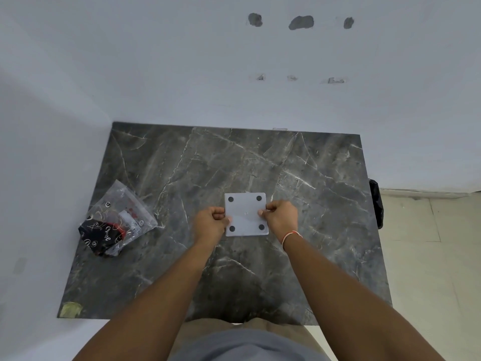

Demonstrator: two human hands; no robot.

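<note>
A white square plate (246, 209) with a black round dot near each corner sits over the middle of the dark marble table (299, 178). My left hand (211, 222) pinches its left edge, thumb on top and fingers curled. On the opposite edge my right hand (281, 217) pinches the same way; a thin red-and-white thread circles that wrist. Whether the plate lies on the table or is lifted a little, I cannot tell.
A clear plastic bag (118, 220) with black, red and white items lies at the table's left edge. A white wall stands behind and to the left. A black object (376, 201) hangs off the table's right side, above the pale tiled floor (429, 256).
</note>
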